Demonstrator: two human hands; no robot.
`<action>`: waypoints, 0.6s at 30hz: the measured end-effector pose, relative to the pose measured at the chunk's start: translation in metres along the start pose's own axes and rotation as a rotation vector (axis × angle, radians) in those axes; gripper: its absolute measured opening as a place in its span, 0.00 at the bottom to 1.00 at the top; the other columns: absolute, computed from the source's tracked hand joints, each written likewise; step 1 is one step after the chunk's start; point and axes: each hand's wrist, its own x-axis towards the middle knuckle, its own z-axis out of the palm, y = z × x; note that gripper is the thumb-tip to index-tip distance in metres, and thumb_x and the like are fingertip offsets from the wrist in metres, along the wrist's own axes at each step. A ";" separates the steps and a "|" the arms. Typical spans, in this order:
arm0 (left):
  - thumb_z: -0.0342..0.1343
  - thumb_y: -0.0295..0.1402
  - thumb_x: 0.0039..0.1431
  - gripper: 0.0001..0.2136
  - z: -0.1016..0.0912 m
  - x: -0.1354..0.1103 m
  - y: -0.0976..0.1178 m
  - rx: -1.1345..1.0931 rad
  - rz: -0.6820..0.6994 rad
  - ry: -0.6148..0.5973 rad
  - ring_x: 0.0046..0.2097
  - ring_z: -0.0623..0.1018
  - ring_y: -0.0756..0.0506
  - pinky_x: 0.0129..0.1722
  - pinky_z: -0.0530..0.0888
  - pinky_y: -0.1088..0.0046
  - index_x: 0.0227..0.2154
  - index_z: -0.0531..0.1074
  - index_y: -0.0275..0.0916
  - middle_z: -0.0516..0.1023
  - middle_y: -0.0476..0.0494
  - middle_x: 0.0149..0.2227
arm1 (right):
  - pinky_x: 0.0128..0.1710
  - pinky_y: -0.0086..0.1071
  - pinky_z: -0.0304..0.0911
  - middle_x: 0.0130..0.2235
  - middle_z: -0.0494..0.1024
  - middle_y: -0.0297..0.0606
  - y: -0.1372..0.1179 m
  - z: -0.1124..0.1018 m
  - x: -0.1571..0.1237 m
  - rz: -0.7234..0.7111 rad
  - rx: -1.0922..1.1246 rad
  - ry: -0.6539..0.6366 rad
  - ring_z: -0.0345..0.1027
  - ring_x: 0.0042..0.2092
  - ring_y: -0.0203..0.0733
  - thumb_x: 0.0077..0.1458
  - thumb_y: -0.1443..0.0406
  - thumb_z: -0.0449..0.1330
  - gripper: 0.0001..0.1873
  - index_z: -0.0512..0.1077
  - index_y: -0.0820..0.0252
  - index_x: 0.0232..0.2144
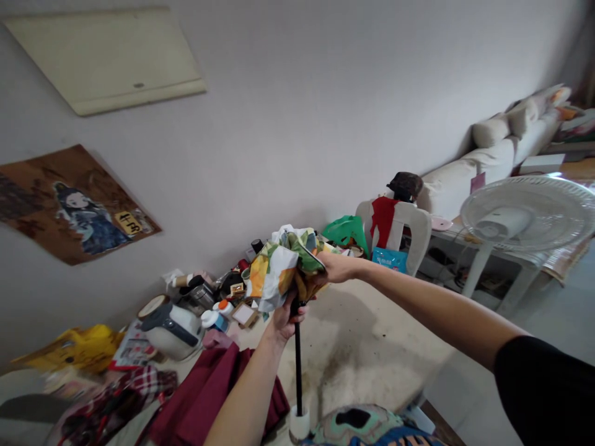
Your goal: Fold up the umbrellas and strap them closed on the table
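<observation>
In the middle of the head view a half-folded umbrella [276, 275] points away from me. Its canopy is bunched, patterned in yellow, green and white. The black shaft [298, 365] runs down to a white handle [300, 424] near my body. My left hand [286, 319] is wrapped round the shaft just under the canopy. From the right, my right hand [337, 266] grips the bunched canopy fabric; some of its fingers are hidden behind the folds. Beside my left forearm lies a dark red cloth [209, 387].
A kettle [170, 328], bottles [214, 320] and small boxes crowd the table's [367, 347] left side against the wall. Beyond the table stand a white plastic chair [421, 232] with a red cloth and a white fan [502, 223]. A green bag [346, 230] lies behind the umbrella.
</observation>
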 end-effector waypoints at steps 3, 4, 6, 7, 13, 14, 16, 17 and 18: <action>0.68 0.44 0.47 0.23 0.000 0.002 -0.001 0.023 0.024 0.025 0.16 0.53 0.60 0.14 0.44 0.86 0.41 0.68 0.36 0.67 0.54 0.24 | 0.28 0.25 0.59 0.24 0.66 0.28 0.006 -0.001 0.001 0.057 0.210 -0.218 0.58 0.27 0.32 0.39 0.68 0.59 0.03 0.68 0.63 0.22; 0.69 0.43 0.46 0.24 -0.001 0.003 -0.001 0.023 0.035 0.034 0.16 0.52 0.60 0.14 0.43 0.86 0.40 0.68 0.36 0.66 0.55 0.23 | 0.30 0.26 0.62 0.26 0.69 0.30 0.008 -0.002 0.002 0.088 0.252 -0.211 0.61 0.29 0.33 0.38 0.68 0.60 0.06 0.69 0.64 0.25; 0.70 0.43 0.44 0.24 -0.001 0.006 -0.001 0.023 0.056 0.056 0.16 0.53 0.60 0.15 0.43 0.85 0.40 0.68 0.37 0.63 0.57 0.21 | 0.36 0.28 0.65 0.33 0.73 0.33 0.013 -0.002 0.004 0.117 0.277 -0.166 0.65 0.34 0.37 0.36 0.67 0.62 0.13 0.72 0.64 0.30; 0.70 0.42 0.43 0.24 -0.001 0.007 -0.002 0.025 0.068 0.069 0.16 0.55 0.59 0.15 0.43 0.85 0.40 0.69 0.37 0.62 0.58 0.21 | 0.39 0.30 0.66 0.35 0.75 0.35 0.015 0.000 0.006 0.109 0.260 -0.140 0.66 0.37 0.39 0.35 0.66 0.64 0.16 0.72 0.65 0.32; 0.68 0.43 0.46 0.21 -0.003 0.008 -0.007 0.033 0.119 0.142 0.20 0.66 0.53 0.16 0.44 0.81 0.39 0.70 0.39 0.68 0.52 0.22 | 0.34 0.29 0.64 0.29 0.73 0.32 0.015 0.015 0.011 0.101 0.300 0.072 0.63 0.33 0.37 0.31 0.69 0.60 0.13 0.71 0.64 0.27; 0.68 0.42 0.46 0.20 -0.003 0.007 -0.007 0.028 0.126 0.148 0.20 0.66 0.53 0.17 0.44 0.80 0.39 0.70 0.38 0.68 0.52 0.22 | 0.33 0.28 0.64 0.28 0.73 0.32 0.015 0.016 0.010 0.138 0.389 0.085 0.63 0.32 0.36 0.30 0.70 0.59 0.14 0.71 0.63 0.27; 0.70 0.40 0.44 0.21 -0.002 0.004 -0.005 0.007 0.145 0.159 0.20 0.64 0.54 0.17 0.44 0.80 0.38 0.70 0.38 0.67 0.52 0.22 | 0.31 0.27 0.64 0.28 0.73 0.31 0.015 0.014 0.008 0.234 0.540 0.098 0.64 0.30 0.36 0.28 0.71 0.58 0.16 0.70 0.62 0.28; 0.71 0.39 0.43 0.21 -0.002 0.003 -0.004 -0.007 0.156 0.163 0.20 0.62 0.54 0.18 0.44 0.80 0.37 0.70 0.38 0.67 0.52 0.22 | 0.30 0.27 0.65 0.27 0.73 0.31 0.015 0.012 0.006 0.281 0.579 0.101 0.65 0.30 0.36 0.28 0.72 0.58 0.16 0.70 0.62 0.28; 0.71 0.39 0.43 0.21 -0.001 0.001 -0.003 -0.023 0.162 0.166 0.20 0.61 0.55 0.18 0.45 0.80 0.37 0.70 0.39 0.67 0.52 0.22 | 0.29 0.27 0.65 0.27 0.74 0.31 0.014 0.010 0.006 0.315 0.598 0.091 0.66 0.29 0.36 0.28 0.71 0.59 0.17 0.70 0.61 0.28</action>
